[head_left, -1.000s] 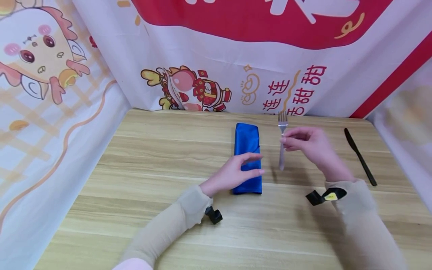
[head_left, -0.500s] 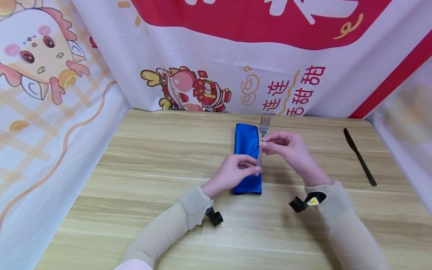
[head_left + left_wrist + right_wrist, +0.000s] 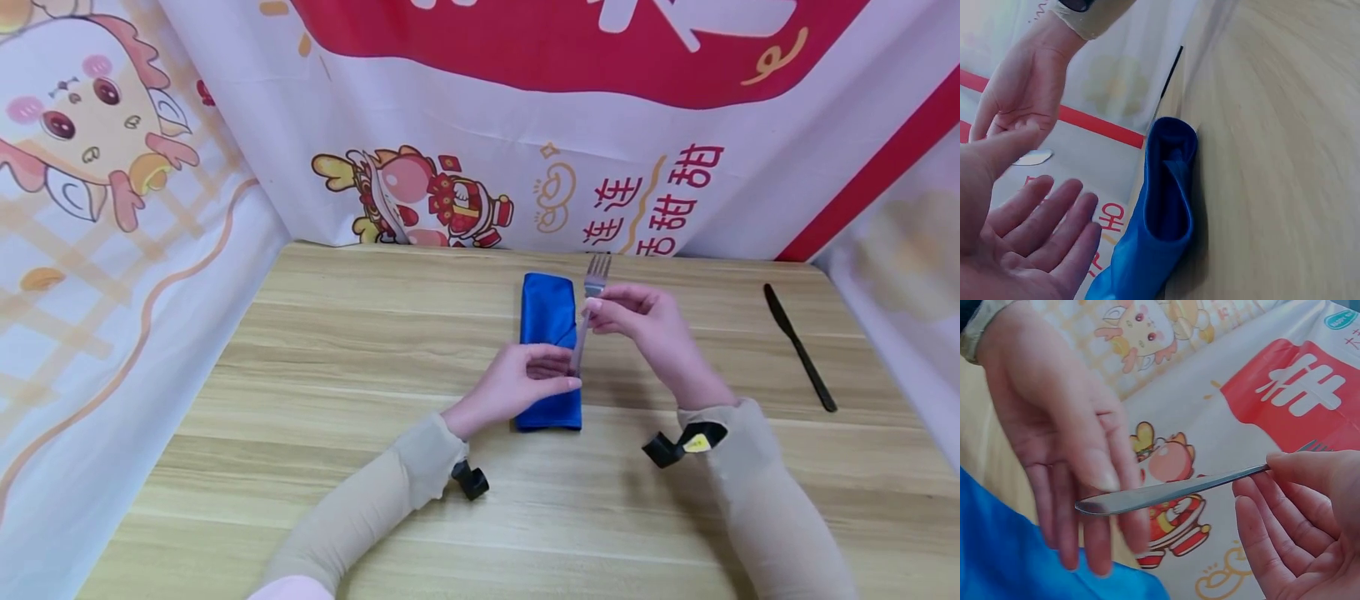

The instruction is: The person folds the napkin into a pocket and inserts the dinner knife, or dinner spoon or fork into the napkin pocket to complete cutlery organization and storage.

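Note:
My right hand [image 3: 652, 333] pinches a metal fork [image 3: 597, 273] by its handle, tines pointing to the back wall. The smooth handle end [image 3: 1116, 503] sticks out toward my left hand [image 3: 517, 379]. That hand hovers over a blue satin cloth [image 3: 549, 304] folded into a long strip. In the left wrist view, thumb and fingers are spread apart, with the handle end seen between them; whether they touch it I cannot tell. An open fold shows at the near end of the cloth [image 3: 1179, 212].
A black knife [image 3: 801, 348] lies on the wooden table [image 3: 337, 333] to the right. Printed white sheets [image 3: 465, 108] hang behind the table and at both sides. Each wrist carries a black strap mount.
My right hand has carried the fork leftward, from right of the cloth to its right edge beside my left hand. Lately the fork has shifted slightly right. The left hand has barely moved.

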Motion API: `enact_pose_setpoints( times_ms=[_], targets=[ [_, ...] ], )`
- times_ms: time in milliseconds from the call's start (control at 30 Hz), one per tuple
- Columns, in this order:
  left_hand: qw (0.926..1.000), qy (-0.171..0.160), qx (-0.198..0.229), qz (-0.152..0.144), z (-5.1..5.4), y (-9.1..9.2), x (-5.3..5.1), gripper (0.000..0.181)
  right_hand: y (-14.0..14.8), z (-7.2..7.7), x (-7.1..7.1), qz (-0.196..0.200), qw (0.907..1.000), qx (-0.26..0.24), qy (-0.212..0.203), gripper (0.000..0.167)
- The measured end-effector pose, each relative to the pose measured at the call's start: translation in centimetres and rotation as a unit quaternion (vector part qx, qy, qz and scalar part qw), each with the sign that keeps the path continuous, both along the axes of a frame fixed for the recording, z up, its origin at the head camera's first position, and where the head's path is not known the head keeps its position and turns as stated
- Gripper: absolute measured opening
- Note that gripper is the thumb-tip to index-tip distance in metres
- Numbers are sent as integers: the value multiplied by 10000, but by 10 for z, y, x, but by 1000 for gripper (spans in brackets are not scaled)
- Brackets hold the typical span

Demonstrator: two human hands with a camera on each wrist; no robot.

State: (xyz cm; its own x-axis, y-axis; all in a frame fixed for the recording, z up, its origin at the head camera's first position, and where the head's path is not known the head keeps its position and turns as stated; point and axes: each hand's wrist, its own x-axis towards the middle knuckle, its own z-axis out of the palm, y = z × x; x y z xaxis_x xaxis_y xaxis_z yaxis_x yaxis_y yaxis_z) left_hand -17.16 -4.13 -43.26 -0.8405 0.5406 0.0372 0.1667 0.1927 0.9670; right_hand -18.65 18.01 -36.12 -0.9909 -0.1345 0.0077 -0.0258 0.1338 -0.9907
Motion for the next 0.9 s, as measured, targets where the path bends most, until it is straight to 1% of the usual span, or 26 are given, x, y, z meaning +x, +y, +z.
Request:
enact_pose_setpoints(
  times_ms=[67, 133, 200, 267, 367, 433, 500, 567, 633, 700, 733, 767, 900],
  targets=[
    [9996, 86, -244, -124, 0, -3, 1, 50, 2, 3, -1, -72, 9999, -113, 102, 36],
    [9970, 296, -666, -266, 1, -6, 4, 58, 5, 8, -2, -135, 9993, -263, 216, 35],
    [9908, 588, -1129, -462, 2, -8, 8, 65, 6, 12, -4, -162, 9985, -405, 340, 33],
    [9819, 867, -1534, -695, 4, -9, 12, 71, 7, 16, -6, -170, 9974, -539, 445, 30],
    [9646, 1267, -2032, -1107, 5, -11, 18, 78, 8, 21, -10, -145, 9952, -815, 529, 24],
    [9505, 1487, -2347, -1388, 5, -12, 21, 83, 8, 24, -13, -128, 9942, -924, 531, 22],
    [9332, 1737, -2674, -1657, 5, -13, 25, 89, 8, 25, -16, -123, 9948, -904, 453, 24],
    [9132, 1937, -3038, -1907, 4, -14, 27, 97, 7, 26, -19, -118, 9959, -825, 359, 29],
    [8945, 2034, -3373, -2115, 2, -15, 30, 105, 6, 24, -23, -72, 9971, -710, 270, 34],
    [8796, 2059, -3627, -2290, 0, -15, 31, 112, 4, 22, -28, 0, 9978, -632, 190, 36],
    [8747, 2048, -3709, -2353, -1, -16, 32, 115, 3, 20, -30, 50, 9981, -590, 179, 36],
    [8717, 2032, -3759, -2400, -1, -16, 33, 118, 2, 18, -33, 99, 9984, -522, 165, 36],
    [8621, 2082, -3896, -2482, 0, -16, 36, 123, -5, 7, -41, 296, 9987, -385, 149, 30]
  ],
)
